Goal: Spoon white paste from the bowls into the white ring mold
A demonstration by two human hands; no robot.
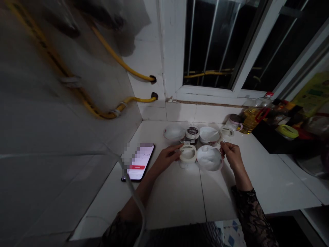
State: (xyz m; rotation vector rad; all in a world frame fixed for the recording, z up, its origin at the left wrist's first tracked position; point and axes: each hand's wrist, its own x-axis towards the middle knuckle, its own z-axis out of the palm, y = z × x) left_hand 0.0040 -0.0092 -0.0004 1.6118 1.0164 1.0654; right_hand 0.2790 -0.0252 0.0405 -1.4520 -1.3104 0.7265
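Observation:
My left hand (pixel 171 155) grips the left side of a small clear jar (pixel 187 163) with a white rim. The jar's lid appears raised at the back. Just right of it stands a white bowl (pixel 210 163) with pale contents that I cannot make out. At the bowl's right edge, my right hand (pixel 231 152) pinches the handle of a white spoon (pixel 207 149), whose other end lies over the bowl. Behind are two more white bowls, one at the left (pixel 174 133) and one at the right (pixel 208 134), with a jar of dark contents (pixel 192 131) between them.
A lit phone (pixel 140 163) lies on the white tiled counter (pixel 177 199) at left, with a pale cable (pixel 135 195) hanging in front. Another clear jar (pixel 227 131), a lidded glass jar (pixel 233 121) and an oil bottle (pixel 253 116) stand back right, near a dark box (pixel 269 139).

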